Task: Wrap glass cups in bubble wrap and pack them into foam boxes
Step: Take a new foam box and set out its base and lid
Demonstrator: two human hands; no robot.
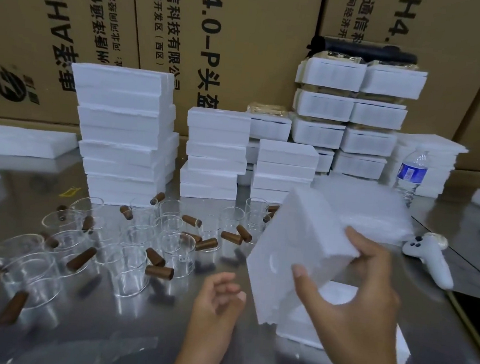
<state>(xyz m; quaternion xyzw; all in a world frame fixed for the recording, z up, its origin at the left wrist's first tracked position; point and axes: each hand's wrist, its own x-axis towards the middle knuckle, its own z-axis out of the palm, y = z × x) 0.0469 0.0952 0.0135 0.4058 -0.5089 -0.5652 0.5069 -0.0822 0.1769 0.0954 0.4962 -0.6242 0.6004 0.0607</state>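
Both hands work over the foam box base: right hand grips the tilted foam lid, apparently opening it, while left hand waits open, empty.

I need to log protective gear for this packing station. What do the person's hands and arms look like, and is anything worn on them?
Both the left hand and the right hand are bare: no gloves, rings, watch or wristband show. The forearms are bare too, with no sleeve as far as the picture's lower edge. The fingernails are short and unpainted.
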